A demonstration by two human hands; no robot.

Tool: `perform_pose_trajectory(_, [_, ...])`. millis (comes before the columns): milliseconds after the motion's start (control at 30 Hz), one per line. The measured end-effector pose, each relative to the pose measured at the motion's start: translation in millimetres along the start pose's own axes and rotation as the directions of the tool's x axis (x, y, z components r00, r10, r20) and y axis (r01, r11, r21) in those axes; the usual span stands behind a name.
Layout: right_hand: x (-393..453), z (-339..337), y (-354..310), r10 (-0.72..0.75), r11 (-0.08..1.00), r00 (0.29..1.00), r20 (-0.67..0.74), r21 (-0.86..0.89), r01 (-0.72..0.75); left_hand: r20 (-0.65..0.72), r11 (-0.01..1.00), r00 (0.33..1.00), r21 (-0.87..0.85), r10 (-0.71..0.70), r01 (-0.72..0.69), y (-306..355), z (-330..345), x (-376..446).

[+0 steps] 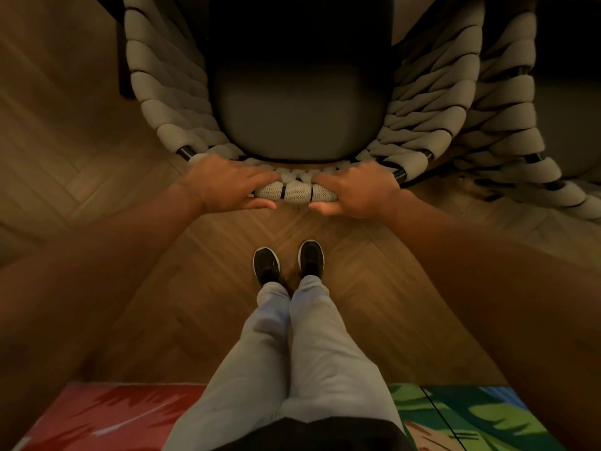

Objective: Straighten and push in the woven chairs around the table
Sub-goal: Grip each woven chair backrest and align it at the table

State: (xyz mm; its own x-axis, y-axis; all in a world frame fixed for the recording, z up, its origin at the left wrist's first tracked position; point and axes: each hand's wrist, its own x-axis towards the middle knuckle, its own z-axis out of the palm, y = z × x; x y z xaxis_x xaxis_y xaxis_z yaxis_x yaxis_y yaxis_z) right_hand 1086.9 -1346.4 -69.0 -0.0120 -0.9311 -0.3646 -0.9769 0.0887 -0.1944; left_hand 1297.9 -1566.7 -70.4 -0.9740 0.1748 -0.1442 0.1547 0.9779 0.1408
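Holding the chair back with both hands

The left hand and the right hand both wrap around the top of the chair, side by side. The chair stands right in front of the person, its seat tucked partly under the dark bench. Another chair sits close on the right. Two black shoes stand on the wood floor.
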Motion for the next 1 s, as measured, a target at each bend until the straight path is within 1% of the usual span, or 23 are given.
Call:
perform_pose_trajectory(133, [-4, 1, -5, 0.028, 0.999, 1.0, 0.0, -0.018, -0.028, -0.052, 0.999, 0.998, 0.037, -0.032, 0.034, 7, 4, -5])
perform_pose_trajectory(300, [-7, 3, -9, 0.043, 0.999, 0.999, 0.025, -0.009, -0.043, -0.073, 0.998, 0.996, 0.037, -0.044, 0.047, 15, 5, -8])
perform_pose_trajectory(433, [-5, -1, -8, 0.034, 0.998, 0.999, 0.037, 0.055, -0.036, 0.04, 0.987, 0.986, 0.027, -0.159, 0.158, 17, -1, -9])
perform_pose_trajectory(500, [-5, -3, -10, 0.03, 0.999, 0.997, 0.069, 0.043, -0.033, 0.107, 0.975, 0.97, -0.031, -0.217, 0.221, 22, -6, -10])
perform_pose_trajectory(567, [-7, -5, -15, 0.062, 0.998, 0.992, 0.108, 0.019, -0.064, 0.155, 0.954, 0.95, -0.084, -0.272, 0.286, 33, -13, -10])
perform_pose_trajectory(633, [-9, -11, -21, 0.094, 0.995, 0.984, 0.149, 0.024, -0.099, 0.174, 0.928, 0.926, -0.105, -0.336, 0.356, 46, -20, -12])
perform_pose_trajectory(700, [-13, -21, -28, 0.088, 0.994, 0.979, 0.182, 0.053, -0.099, 0.207, 0.901, 0.898, -0.123, -0.387, 0.417, 60, -27, -16])
perform_pose_trajectory(767, [-18, -33, -36, 0.052, 0.995, 0.978, 0.2, 0.075, -0.069, 0.233, 0.868, 0.878, -0.184, -0.418, 0.461, 70, -37, -21])
perform_pose_trajectory(867, [-20, -50, -49, -0.003, 0.997, 0.985, 0.172, 0.077, -0.01, 0.229, 0.813, 0.86, -0.286, -0.457, 0.508, 80, -51, -33])
perform_pose_trajectory(1000, [-10, -77, -70, -0.056, 0.996, 0.989, 0.136, 0.08, 0.045, 0.205, 0.737, 0.817, -0.356, -0.539, 0.575, 87, -64, -60])
